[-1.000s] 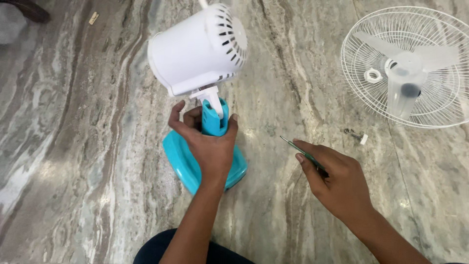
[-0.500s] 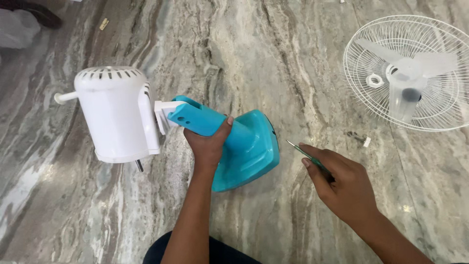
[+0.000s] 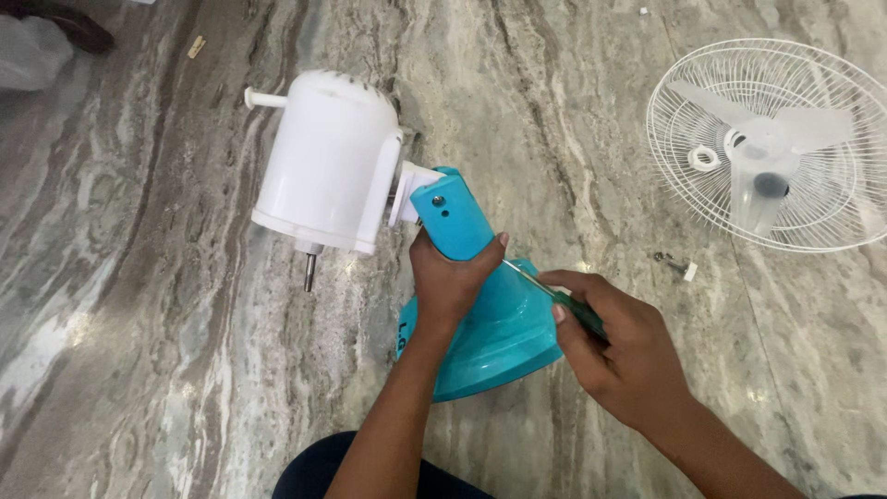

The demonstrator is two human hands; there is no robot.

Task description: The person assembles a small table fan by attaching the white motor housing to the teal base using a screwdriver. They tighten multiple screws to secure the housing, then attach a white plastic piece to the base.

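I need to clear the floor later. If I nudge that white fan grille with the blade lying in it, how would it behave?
The white wire grille probably slides easily, since it looks light and lies on polished stone floor. The translucent blade lies loose inside, so it may shift or rattle. The thin wires likely flex if gripped hard; lift it by the rim.

Left hand [image 3: 453, 282] grips tilted fan stand [image 3: 462, 231]; right hand [image 3: 619, 346] holds screwdriver [image 3: 554, 296].
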